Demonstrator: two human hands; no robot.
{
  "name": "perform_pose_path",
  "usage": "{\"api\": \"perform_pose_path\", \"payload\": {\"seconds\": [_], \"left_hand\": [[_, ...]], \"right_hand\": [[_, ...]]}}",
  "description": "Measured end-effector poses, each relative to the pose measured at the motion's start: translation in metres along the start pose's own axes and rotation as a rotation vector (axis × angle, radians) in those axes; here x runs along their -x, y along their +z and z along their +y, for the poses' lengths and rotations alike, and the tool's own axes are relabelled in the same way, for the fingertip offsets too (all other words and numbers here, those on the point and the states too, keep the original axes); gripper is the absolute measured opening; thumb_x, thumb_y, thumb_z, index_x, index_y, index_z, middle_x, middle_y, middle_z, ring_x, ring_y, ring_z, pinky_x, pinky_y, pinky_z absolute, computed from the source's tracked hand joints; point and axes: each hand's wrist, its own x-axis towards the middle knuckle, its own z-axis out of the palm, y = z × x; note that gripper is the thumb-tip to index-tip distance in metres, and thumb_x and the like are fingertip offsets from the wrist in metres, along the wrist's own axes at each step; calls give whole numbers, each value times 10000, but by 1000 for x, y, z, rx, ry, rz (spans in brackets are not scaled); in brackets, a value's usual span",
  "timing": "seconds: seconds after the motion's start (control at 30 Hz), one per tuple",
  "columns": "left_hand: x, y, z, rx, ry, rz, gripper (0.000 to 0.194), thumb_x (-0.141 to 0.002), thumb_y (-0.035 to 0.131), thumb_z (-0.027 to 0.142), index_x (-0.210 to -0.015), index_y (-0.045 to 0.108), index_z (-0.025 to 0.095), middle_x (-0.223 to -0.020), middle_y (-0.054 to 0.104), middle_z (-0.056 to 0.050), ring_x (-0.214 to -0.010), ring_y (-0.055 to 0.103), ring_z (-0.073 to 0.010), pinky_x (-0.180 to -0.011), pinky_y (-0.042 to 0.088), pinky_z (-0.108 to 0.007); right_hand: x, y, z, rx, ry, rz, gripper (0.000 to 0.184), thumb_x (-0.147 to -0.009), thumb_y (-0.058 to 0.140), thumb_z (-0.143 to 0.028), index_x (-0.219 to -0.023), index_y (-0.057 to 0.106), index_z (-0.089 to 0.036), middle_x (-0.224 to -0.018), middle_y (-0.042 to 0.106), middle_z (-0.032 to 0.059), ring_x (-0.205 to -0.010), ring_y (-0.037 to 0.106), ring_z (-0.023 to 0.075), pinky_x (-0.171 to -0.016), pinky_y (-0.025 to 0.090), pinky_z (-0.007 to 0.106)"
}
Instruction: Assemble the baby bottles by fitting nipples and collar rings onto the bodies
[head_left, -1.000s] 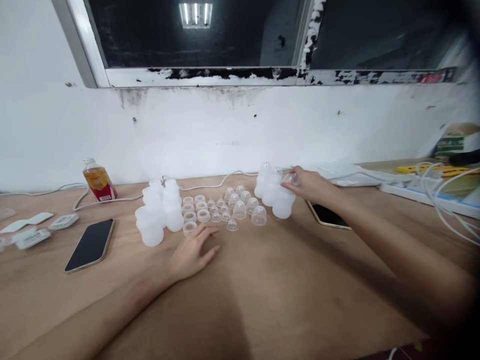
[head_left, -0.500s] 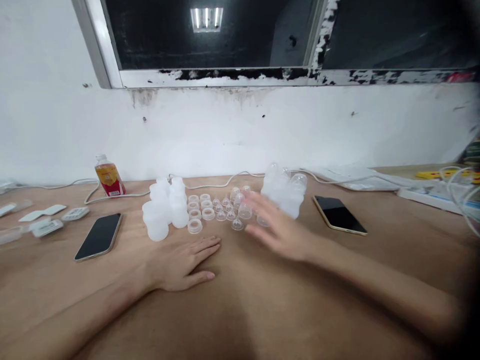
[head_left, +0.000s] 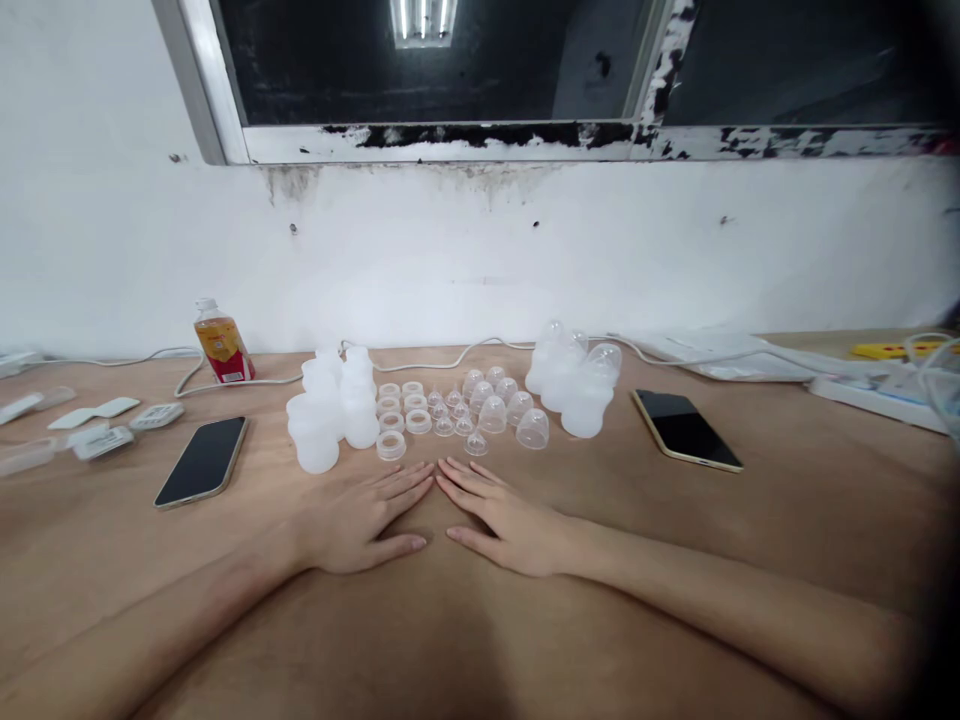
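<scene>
My left hand (head_left: 367,520) lies flat on the wooden table (head_left: 420,640), fingers stretched out and holding nothing. Opposite it, my right hand (head_left: 510,515) also rests flat with its fingers extended, the fingertips of both hands almost meeting. Just beyond them stand rows of small parts: translucent screw rings (head_left: 391,446), clear bottle nipples (head_left: 475,443) and clear dome caps (head_left: 532,430). White bottle bodies (head_left: 315,440) are grouped to the left of the rings. On the right of the caps is a cluster of assembled baby bottles (head_left: 583,405) with domed tops.
A phone (head_left: 202,462) lies on the left and another phone (head_left: 686,430) on the right. At the back, a drink bottle (head_left: 224,345) stands near a white cable (head_left: 450,366). Flat white cases (head_left: 103,442) lie far left; a power strip (head_left: 877,398) is far right.
My right hand has come down from above the dome caps, moving left and nearer to me, and now lies flat beside my left hand. The caps it covered are visible. My left hand stays put.
</scene>
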Motion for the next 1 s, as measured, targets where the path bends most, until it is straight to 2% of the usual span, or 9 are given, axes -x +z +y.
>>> {"api": "perform_pose_path", "payload": {"seconds": [0.33,0.47,0.53,0.63,0.7,0.77,0.87,0.93,1.0], "left_hand": [[1,1,-1,-3,-17,-8,626,-830,321,448,-1330,63,172,-1392,106,-67,-1264,159,-196,-1034,178,-344],[-1,0,1,-42,-4,3,633,-824,331,447,-1330,82,158,-1387,143,-80,-1251,206,-205,-1017,223,-340],[-2,0,3,-75,-20,38,601,-823,335,440,-1318,159,148,-1366,230,-86,-1218,289,-209,-980,291,-330],[-5,3,5,-145,-86,146,392,-846,309,353,-1172,428,170,-1199,487,-67,-1060,477,-194,-870,396,-317],[-6,5,3,-209,-157,263,310,-851,296,291,-1016,532,175,-1026,586,-63,-935,539,-189,-800,423,-326],[-6,9,-1,-277,-236,397,283,-840,321,278,-996,525,160,-1003,583,-82,-932,527,-209,-794,414,-358],[-6,13,-10,-321,-294,491,318,-821,372,294,-1087,453,139,-1061,556,-104,-974,497,-233,-809,400,-390],[-6,15,-13,-319,-263,474,323,-821,377,292,-1102,438,147,-1022,578,-91,-936,512,-225,-789,411,-381],[-9,15,-14,-314,-188,457,319,-823,372,287,-1107,438,157,-1000,586,-83,-920,514,-214,-776,420,-356]], "right_hand": [[0,2,1,5,-10,15,615,-842,270,-458,-1325,165,-92,-1381,142,115,-1272,68,203,-1047,123,389],[-1,3,1,29,-11,28,627,-835,293,-450,-1311,207,-52,-1364,183,146,-1265,117,220,-1034,174,389],[-2,4,2,45,-34,78,595,-834,325,-413,-1294,260,-41,-1344,245,158,-1250,191,219,-1017,228,374],[-4,3,6,67,-60,223,381,-845,331,-278,-1148,488,-107,-1182,499,113,-1126,418,186,-946,338,332],[-4,0,11,98,-15,334,299,-840,324,-215,-931,603,-153,-940,621,73,-948,540,171,-848,408,317],[-4,-3,17,147,85,447,266,-831,336,-214,-863,595,-158,-847,614,66,-834,562,171,-750,438,306],[-4,-6,27,220,283,532,313,-827,347,-258,-1089,468,-135,-974,563,106,-774,565,180,-651,443,299],[-7,-5,34,243,397,493,383,-828,349,-283,-1176,377,-126,-973,565,113,-723,576,186,-612,436,298],[-12,-3,39,245,464,430,355,-832,346,-291,-1142,403,-126,-899,594,101,-699,583,192,-597,424,291]]}}
